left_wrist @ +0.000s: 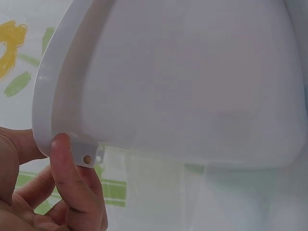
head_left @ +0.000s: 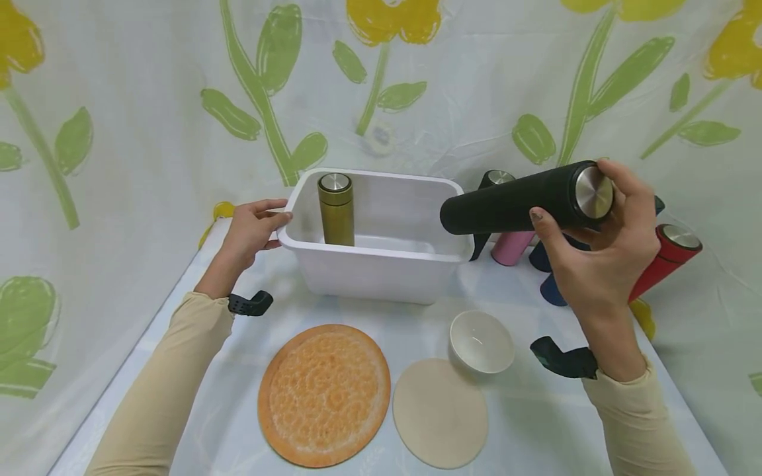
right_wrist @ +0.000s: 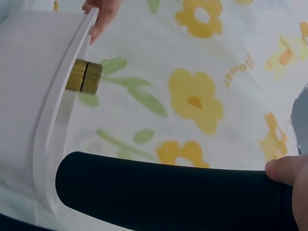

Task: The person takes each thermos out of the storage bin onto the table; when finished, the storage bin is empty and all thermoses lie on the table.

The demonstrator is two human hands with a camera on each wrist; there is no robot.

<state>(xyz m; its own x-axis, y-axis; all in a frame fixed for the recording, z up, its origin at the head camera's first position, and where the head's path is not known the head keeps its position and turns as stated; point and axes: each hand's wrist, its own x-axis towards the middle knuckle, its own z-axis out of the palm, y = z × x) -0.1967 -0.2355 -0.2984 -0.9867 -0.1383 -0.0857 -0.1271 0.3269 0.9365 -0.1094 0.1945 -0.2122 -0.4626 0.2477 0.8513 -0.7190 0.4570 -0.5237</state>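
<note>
A black thermos flask (head_left: 518,198) with a silver-topped lid lies nearly level in the air, its base over the right end of a white plastic bin (head_left: 381,268). My right hand (head_left: 607,254) grips it near the lid, thumb on the near side. My left hand (head_left: 253,231) pinches the bin's left rim; in the left wrist view its fingers (left_wrist: 72,178) curl round the rim by a small tab with a hole. Inside the bin, toward the left, a gold thermos flask (head_left: 337,211) stands upright, also visible in the right wrist view above the rim.
Right of the bin stand another black flask (head_left: 497,178), a pink flask (head_left: 512,248), dark blue flasks (head_left: 552,291) and a red flask (head_left: 663,258). In front lie a brown round mat (head_left: 324,396), a beige disc (head_left: 440,413) and a white bowl (head_left: 482,342). A flowered curtain (head_left: 452,86) hangs behind.
</note>
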